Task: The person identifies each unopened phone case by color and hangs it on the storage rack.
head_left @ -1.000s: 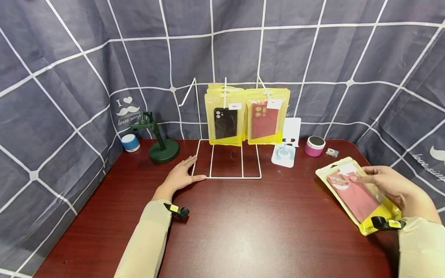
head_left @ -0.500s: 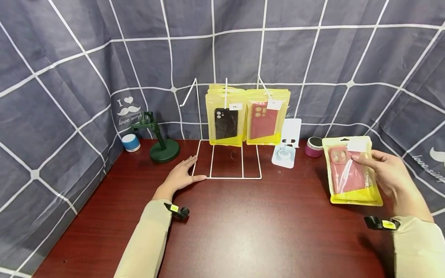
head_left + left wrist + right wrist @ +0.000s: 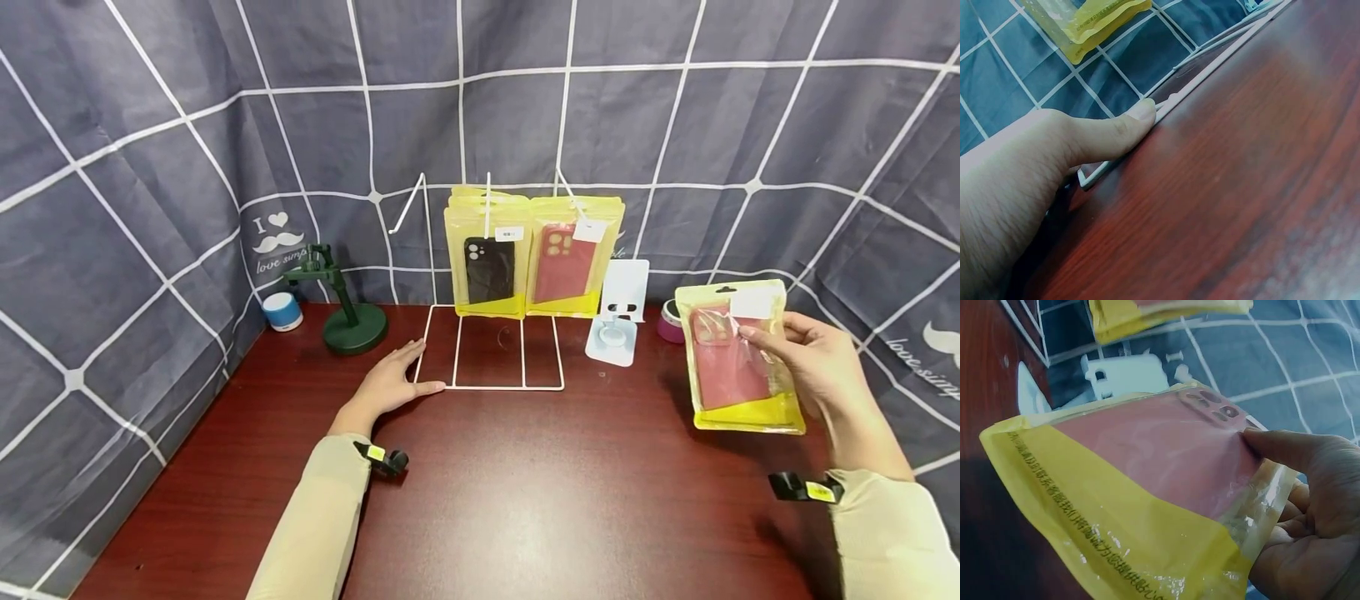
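Observation:
My right hand (image 3: 832,379) pinches a yellow-edged clear bag with a pink phone case (image 3: 731,358) by its right side, thumb in front. The packaged case hangs nearly upright above the table; the right wrist view shows its yellow lower part (image 3: 1141,531) and camera cutouts. With fingers spread, my left hand (image 3: 386,379) rests on the front left corner of a white wire display rack (image 3: 504,387). Its thumb (image 3: 1110,134) lies along the front wire. On the rack's hooks hang a packaged black phone case (image 3: 489,271) and a packaged pink one (image 3: 566,262), with more bags behind.
A green stand (image 3: 352,325) and a blue-white cylinder (image 3: 282,312) stand at the back left. Right of the rack are a white folding stand (image 3: 624,287) and a pink cylinder (image 3: 670,327), partly hidden by the held bag. The rack's left hook (image 3: 407,204) is bare.
My right hand has raised the packaged pink phone case, turned it from tilted to nearly upright, and moved it slightly left. My left hand stays on the rack corner.

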`<state>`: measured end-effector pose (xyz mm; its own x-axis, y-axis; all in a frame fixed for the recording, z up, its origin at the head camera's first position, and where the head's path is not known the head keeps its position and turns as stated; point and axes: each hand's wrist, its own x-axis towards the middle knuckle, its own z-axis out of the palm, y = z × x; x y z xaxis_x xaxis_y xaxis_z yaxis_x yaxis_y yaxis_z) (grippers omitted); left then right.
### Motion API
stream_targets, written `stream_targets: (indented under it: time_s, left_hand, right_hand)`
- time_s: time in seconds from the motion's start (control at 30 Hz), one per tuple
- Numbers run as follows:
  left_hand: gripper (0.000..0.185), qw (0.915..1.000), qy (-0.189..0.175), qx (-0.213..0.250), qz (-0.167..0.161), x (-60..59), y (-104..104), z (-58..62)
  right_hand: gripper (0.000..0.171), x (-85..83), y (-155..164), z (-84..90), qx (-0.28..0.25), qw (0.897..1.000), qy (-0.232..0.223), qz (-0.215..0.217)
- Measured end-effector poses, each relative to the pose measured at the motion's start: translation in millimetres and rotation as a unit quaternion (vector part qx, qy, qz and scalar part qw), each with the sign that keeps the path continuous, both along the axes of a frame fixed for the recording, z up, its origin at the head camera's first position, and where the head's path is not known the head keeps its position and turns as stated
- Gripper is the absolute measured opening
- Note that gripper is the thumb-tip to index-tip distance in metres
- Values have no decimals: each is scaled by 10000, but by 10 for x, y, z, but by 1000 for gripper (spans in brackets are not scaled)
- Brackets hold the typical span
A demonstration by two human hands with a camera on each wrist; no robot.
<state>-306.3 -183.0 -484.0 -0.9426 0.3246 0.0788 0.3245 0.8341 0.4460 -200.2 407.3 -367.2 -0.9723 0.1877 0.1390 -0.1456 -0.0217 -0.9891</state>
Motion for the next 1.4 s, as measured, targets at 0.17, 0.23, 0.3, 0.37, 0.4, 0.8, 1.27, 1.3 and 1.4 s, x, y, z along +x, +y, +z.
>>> stream_targets:
  time_s: [0.17, 0.23, 0.3, 0.37, 0.4, 0.8, 1.27, 1.3, 1.4]
  left_hand:
    - [108, 10000, -36, -10, -18, 21, 2, -2]
    - [107, 10000, -36, 8, -22, 26, 8, 5]
    - [107, 10000, -28, 5, -28, 27, 12, 13]
    - [107, 10000, -12, -8, -8, 26, 13, 19]
    - [107, 10000, 4, 0, -9, 25, 13, 22]
    - [108, 10000, -26, -33, -22, 30, -27, -17]
    - [107, 10000, 30, -47, -62, -11, 15, 44]
    - [107, 10000, 31, -42, -58, -10, 13, 38]
    - [106, 10000, -17, -26, -45, -2, 6, 21]
  right_hand:
    - [18, 62, -257, 153, 318, 9992, 223, -28]
    - [19, 97, -375, 253, 457, 9984, 328, -73]
    - [21, 123, -513, 368, 452, 9976, 518, -80]
    - [23, 128, -683, 495, 313, 9964, 790, -42]
    - [24, 119, -783, 563, 211, 9951, 963, 4]
    - [30, -265, -1891, 951, -900, 9740, 1825, 999]
    - [32, -349, -1714, 902, -533, 9822, 901, 1563]
    - [32, -357, -1710, 893, -558, 9817, 882, 1595]
    - [31, -372, -1695, 869, -568, 9811, 779, 1679]
